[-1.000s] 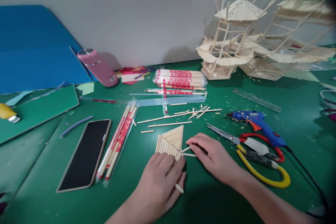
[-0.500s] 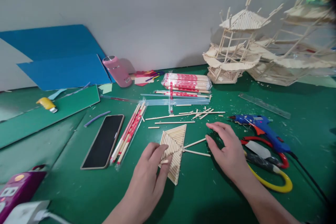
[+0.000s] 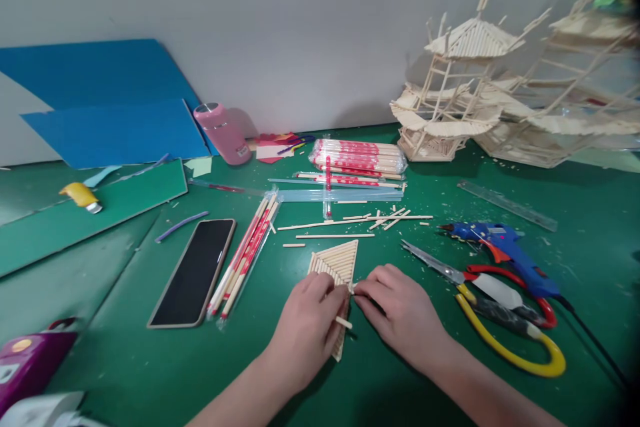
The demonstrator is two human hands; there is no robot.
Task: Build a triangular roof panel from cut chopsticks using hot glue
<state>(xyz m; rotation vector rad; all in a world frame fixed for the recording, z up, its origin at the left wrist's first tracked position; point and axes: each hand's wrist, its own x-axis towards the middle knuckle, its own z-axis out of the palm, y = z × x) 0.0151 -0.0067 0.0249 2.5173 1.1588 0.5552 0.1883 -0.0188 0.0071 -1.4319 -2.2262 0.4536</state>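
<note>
A roof-like panel of glued wooden sticks (image 3: 340,259) lies on the green table in front of me, its lower half mostly covered by my hands. My left hand (image 3: 313,317) rests over it with curled fingers, and a short wooden stick (image 3: 344,323) pokes out from between them. With its fingertips together, my right hand (image 3: 397,310) pinches the panel's right-hand point, where the sticks meet. The two thin sticks that jut out from that point are hidden by this hand. Loose sticks (image 3: 335,236) lie just behind the panel.
Scissors (image 3: 445,267), yellow-handled cutters (image 3: 500,320) and a blue glue gun (image 3: 490,237) lie at right. A phone (image 3: 195,273) and wrapped chopsticks (image 3: 245,257) are at left. Behind stand a pink bottle (image 3: 225,133), a chopstick pack (image 3: 360,157) and a stick pagoda model (image 3: 450,100).
My right hand has moved left and down onto the panel's point and closed there, uncovering the scissors. My left hand has shifted right over the panel, still with the short stick.
</note>
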